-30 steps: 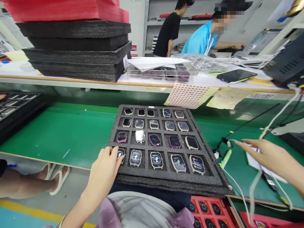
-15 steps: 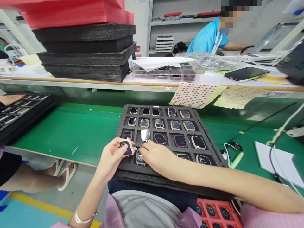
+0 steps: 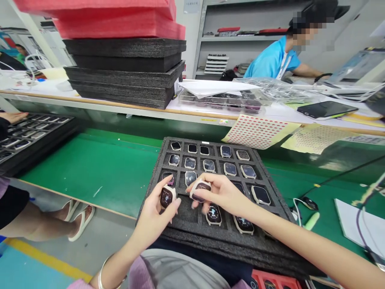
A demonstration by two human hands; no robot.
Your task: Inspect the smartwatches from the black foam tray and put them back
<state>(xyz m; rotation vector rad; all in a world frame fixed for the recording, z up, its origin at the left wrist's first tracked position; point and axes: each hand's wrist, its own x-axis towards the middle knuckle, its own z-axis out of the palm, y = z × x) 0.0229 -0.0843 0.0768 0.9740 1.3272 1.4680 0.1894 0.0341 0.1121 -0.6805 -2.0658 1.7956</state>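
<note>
While the left hand [image 3: 153, 216] pinches one watch [image 3: 166, 196] by its edges, the right hand [image 3: 222, 192] grips another [image 3: 199, 190] at three o'clock, both lifted just above the tray [image 3: 267, 241] (screens up, probably for reading).

Bright, even overhead light fills the room; soft shadows only. The watch faces in the foam tray [image 3: 156, 176] catch small glints. Straight lines bow toward the edges, and faces are blurred.
</note>
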